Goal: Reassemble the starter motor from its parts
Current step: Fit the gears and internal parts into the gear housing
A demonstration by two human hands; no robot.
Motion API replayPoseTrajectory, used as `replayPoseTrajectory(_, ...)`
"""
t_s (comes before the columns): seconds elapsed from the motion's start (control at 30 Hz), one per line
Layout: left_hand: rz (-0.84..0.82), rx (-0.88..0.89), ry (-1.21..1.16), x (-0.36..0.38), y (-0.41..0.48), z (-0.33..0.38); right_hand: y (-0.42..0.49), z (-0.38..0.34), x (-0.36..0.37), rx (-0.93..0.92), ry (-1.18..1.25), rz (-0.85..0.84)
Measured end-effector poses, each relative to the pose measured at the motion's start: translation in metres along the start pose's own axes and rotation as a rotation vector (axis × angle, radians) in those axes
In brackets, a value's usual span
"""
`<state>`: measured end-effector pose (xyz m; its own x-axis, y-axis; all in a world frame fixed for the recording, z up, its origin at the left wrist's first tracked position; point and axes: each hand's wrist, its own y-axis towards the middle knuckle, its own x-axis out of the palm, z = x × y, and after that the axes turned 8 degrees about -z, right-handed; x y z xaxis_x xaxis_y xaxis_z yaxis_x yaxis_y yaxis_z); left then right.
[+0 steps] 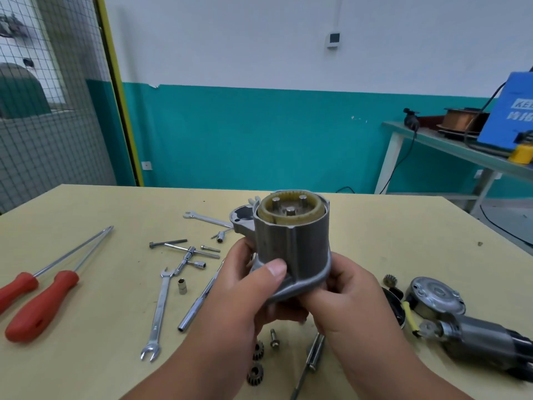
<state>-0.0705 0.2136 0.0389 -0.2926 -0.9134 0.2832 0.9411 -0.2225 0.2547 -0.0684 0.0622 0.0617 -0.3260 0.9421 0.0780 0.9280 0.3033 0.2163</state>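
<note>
Holding the housing (291, 249) upright over the near-middle table (403, 226), I am clamping both left hand (239, 290) and right hand (357, 301) round its base, open end up, probably so its pins (290, 210) are facing the gears (255, 375) lying below; the motor (484, 339) is lying right.

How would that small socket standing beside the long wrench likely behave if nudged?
The socket looks like metal, so it is probably stiff and heavy for its size. Standing upright and round, it would likely tip, then roll on the smooth table.
</note>
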Motion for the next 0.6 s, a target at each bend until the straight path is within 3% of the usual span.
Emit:
replayPoseTrajectory(0.23,-0.056,-0.091,-0.036,-0.001,-0.001,0.005,0.002,0.005,-0.004,0.029,-0.054,-0.020)
replayPoseTrajectory(0.6,0.025,-0.198,-0.113,0.004,0.000,0.010,0.006,0.015,-0.010,0.114,-0.176,0.033)
